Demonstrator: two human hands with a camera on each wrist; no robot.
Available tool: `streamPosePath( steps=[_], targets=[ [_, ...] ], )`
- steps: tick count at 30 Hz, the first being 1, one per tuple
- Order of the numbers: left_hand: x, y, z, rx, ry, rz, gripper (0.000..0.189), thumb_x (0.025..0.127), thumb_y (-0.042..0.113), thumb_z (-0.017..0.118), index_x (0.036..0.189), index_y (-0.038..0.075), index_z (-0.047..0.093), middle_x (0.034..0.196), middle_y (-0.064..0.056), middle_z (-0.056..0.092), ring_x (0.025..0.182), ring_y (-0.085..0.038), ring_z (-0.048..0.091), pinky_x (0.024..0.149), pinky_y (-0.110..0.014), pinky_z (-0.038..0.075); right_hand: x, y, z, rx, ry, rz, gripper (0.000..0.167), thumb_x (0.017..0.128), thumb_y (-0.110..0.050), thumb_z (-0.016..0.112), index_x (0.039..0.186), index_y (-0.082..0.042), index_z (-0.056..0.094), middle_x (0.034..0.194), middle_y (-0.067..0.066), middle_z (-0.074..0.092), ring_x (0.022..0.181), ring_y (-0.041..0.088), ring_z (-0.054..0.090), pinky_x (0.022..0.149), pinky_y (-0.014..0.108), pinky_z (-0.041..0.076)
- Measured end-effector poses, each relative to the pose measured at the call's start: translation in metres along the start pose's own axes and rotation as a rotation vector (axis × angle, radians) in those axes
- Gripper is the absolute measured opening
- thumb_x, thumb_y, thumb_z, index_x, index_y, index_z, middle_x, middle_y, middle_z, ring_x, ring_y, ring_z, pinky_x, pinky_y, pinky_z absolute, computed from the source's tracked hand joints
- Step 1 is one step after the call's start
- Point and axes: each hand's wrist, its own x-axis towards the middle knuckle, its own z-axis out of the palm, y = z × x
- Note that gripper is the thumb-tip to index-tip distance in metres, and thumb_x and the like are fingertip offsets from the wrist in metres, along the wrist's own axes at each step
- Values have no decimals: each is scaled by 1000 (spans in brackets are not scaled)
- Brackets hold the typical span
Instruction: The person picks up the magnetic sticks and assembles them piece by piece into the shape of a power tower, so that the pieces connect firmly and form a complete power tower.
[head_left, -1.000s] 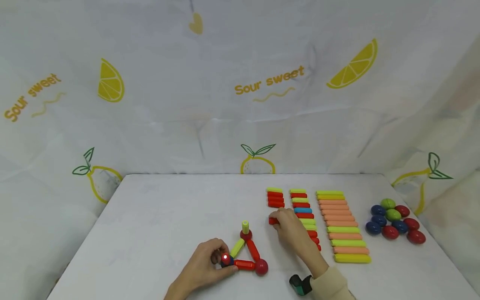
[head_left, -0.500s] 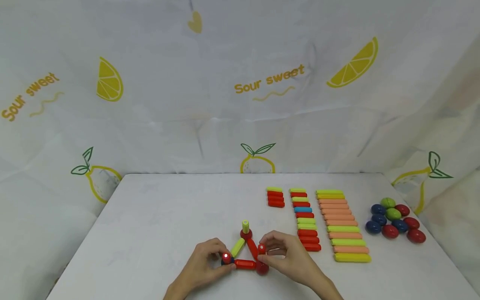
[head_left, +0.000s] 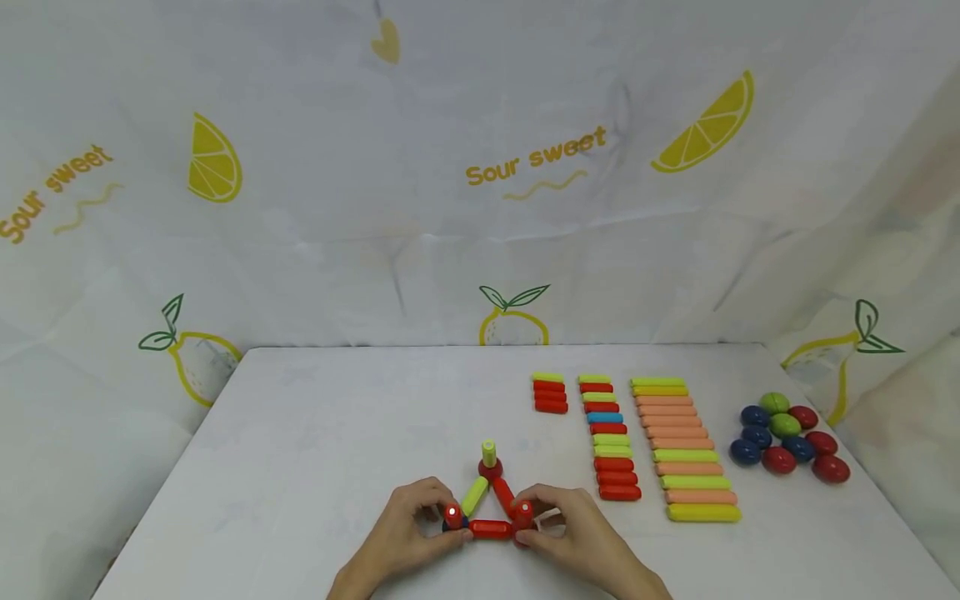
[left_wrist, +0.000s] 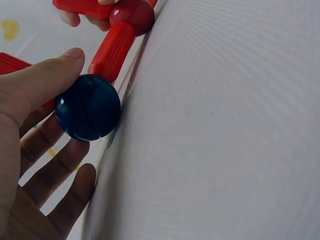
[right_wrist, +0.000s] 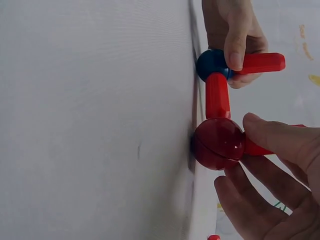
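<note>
A triangle of rods and balls lies on the white table, with a short rod upright at each corner. At its left corner my left hand (head_left: 412,525) holds the blue ball (left_wrist: 87,107), thumb and fingers at either side, below an upright red rod (head_left: 452,514). At the right corner my right hand (head_left: 577,533) pinches another upright red rod (head_left: 523,512), which meets the top of the dark red ball (right_wrist: 219,144). A red rod (head_left: 491,529) joins these two balls. The far corner has a red ball (head_left: 491,469) under an upright yellow-green rod (head_left: 489,452).
Short red and yellow-green rods (head_left: 551,397) lie in a small column, beside a longer mixed column with a blue rod (head_left: 604,418). Long peach and yellow rods (head_left: 678,433) form a third column. Several blue, red and green balls (head_left: 799,449) cluster at the right.
My right hand has brought a red rod from the small column to the triangle's right corner and lowered it upright onto the red ball. My left hand has stayed at the blue ball.
</note>
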Motion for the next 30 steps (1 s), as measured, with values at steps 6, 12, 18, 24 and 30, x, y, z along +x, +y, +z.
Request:
streamPosePath(
  steps=[6,12,18,24,30],
  targets=[
    [0,1,0,-13,-19,-21,16,83,20,86,88,22,71,82,8,66,76,3,56,67,-20,54,0,-2,0,-71,6,-10,26,88,-20,80,111,-12,72,97,-5,76,90,11,71,80,32,63],
    [-1,0,1,-15,-21,-25,18,83,19,86,89,23,70,83,7,66,76,0,57,67,-20,54,-7,-3,-10,-112,6,7,39,87,-22,82,122,-11,70,109,-1,75,96,18,70,84,37,62],
    [-2,0,1,-7,-19,-29,19,82,19,86,89,24,69,84,8,65,76,0,55,66,-19,52,-20,1,-44,-175,175,77,37,87,-17,81,121,-9,71,116,6,75,103,24,70,86,37,62],
    [-2,-1,2,0,-27,-33,19,82,20,86,90,24,69,85,9,65,76,0,55,67,-19,52,-39,25,-97,-401,466,120,33,84,-8,83,115,-2,74,109,15,77,100,32,72,82,47,63],
    [-1,-1,2,0,-33,-44,18,83,20,86,90,22,70,85,8,64,77,0,54,67,-19,52,-59,59,-134,-513,543,167,34,86,-9,81,115,5,72,112,27,74,102,45,68,80,55,61]
  ],
)
